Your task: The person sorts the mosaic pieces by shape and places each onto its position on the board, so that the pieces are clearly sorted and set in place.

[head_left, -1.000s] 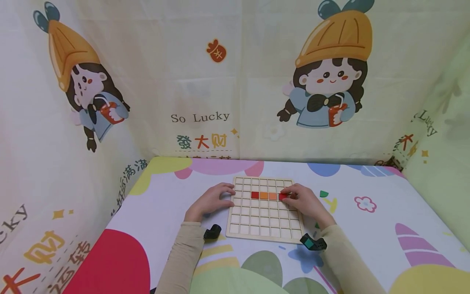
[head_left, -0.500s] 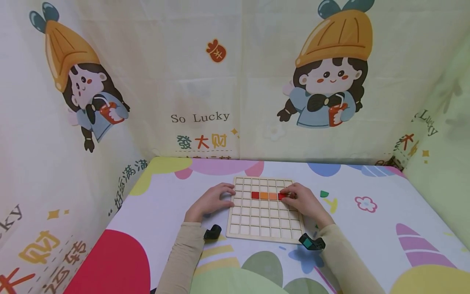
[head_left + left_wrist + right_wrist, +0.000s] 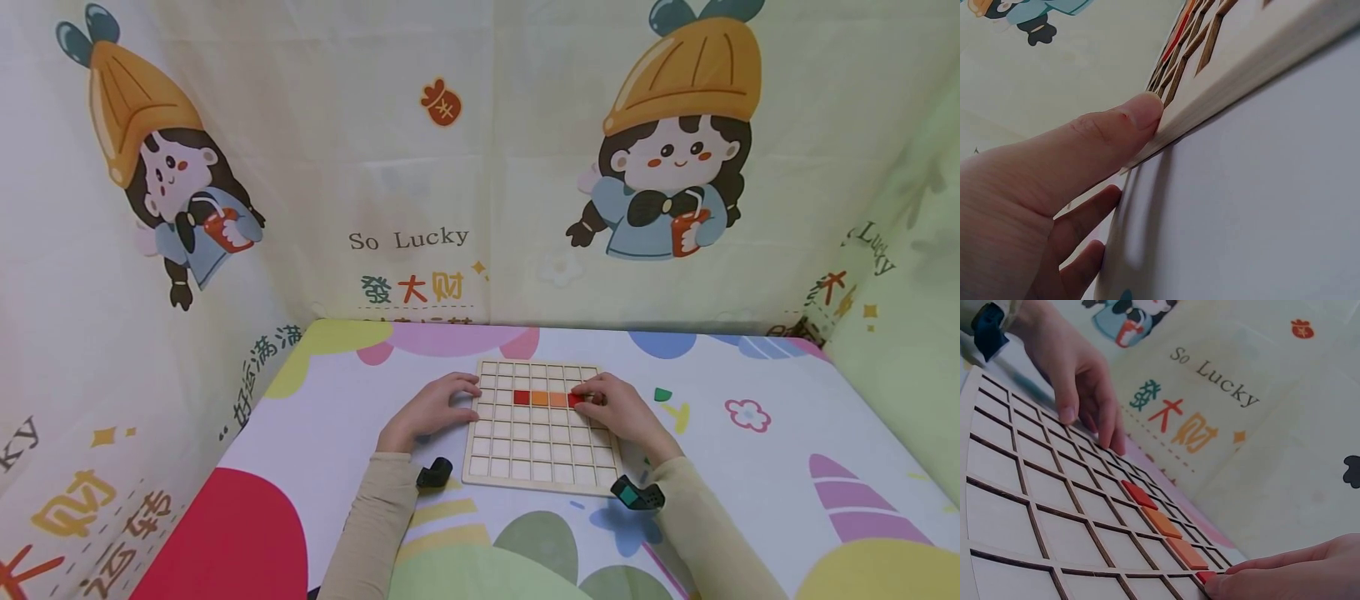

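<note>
A square wooden grid board point(image 3: 517, 454) lies on the table. In one of its rows sit a red tile point(image 3: 521, 397), an orange tile point(image 3: 539, 398) and a paler orange tile point(image 3: 558, 400), side by side. Beside them, my right hand point(image 3: 621, 408) pinches a second red tile point(image 3: 574, 400) at its cell, partly covering it; the right wrist view shows the thumb over this red tile point(image 3: 1205, 576). At the board's left edge rests my left hand point(image 3: 435, 404), thumb and fingers spread apart. In the left wrist view its thumb point(image 3: 1144, 111) touches the rim.
A patterned cloth point(image 3: 375, 517) with printed shapes covers the table. Printed curtains point(image 3: 525, 167) hang behind and on both sides. Each wrist wears a small black camera, one of them the left wrist camera point(image 3: 435, 474).
Over the last second my right hand has shifted very slightly left with the red tile, closer to the paler orange one. My left hand and the board have stayed in place.
</note>
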`<move>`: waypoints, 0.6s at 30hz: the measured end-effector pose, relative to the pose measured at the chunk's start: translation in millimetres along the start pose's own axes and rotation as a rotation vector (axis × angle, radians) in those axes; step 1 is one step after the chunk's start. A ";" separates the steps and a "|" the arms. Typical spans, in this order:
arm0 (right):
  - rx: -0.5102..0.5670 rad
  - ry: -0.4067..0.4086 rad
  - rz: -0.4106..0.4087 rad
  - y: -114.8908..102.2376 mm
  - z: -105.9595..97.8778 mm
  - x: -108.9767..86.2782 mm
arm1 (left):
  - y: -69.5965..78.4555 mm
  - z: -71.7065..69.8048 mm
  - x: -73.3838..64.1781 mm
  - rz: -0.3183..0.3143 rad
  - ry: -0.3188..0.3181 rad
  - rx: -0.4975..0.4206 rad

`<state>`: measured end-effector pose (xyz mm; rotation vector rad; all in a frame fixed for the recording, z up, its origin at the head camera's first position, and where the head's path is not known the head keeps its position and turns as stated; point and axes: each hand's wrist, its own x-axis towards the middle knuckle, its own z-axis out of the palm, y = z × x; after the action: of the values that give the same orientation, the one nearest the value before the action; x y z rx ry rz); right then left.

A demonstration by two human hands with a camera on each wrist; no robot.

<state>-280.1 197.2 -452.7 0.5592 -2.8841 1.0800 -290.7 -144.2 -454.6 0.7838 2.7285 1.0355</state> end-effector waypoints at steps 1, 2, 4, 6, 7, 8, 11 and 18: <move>-0.002 0.003 -0.003 0.1 0.2 -0.1 | -0.4 0.3 0.2 0.003 0.000 0.002; -0.002 0.006 -0.004 0.2 0.4 -0.2 | -0.7 0.4 0.3 0.004 0.000 0.004; -0.004 0.011 -0.005 0.3 1.1 -0.4 | -0.5 0.4 0.1 0.005 0.001 0.004; -0.008 0.016 -0.006 0.2 1.8 -0.5 | 0.0 0.2 -0.2 0.003 0.002 0.002; -0.008 0.017 -0.006 0.2 2.2 -0.6 | 0.2 0.1 -0.4 0.000 0.002 -0.002; -0.007 0.019 -0.004 0.1 2.5 -0.7 | 0.4 0.0 -0.7 -0.003 0.002 -0.005; -0.004 0.023 -0.001 -0.4 2.0 -1.2 | 0.8 0.0 -1.0 -0.006 0.001 -0.011; 0.032 0.055 0.086 0.2 -13.3 -6.4 | -0.2 0.2 -0.3 0.002 0.001 -0.009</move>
<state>-275.6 208.0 -443.5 0.4029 -2.8724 1.1347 -290.5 -144.3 -454.9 0.7853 2.7229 1.0478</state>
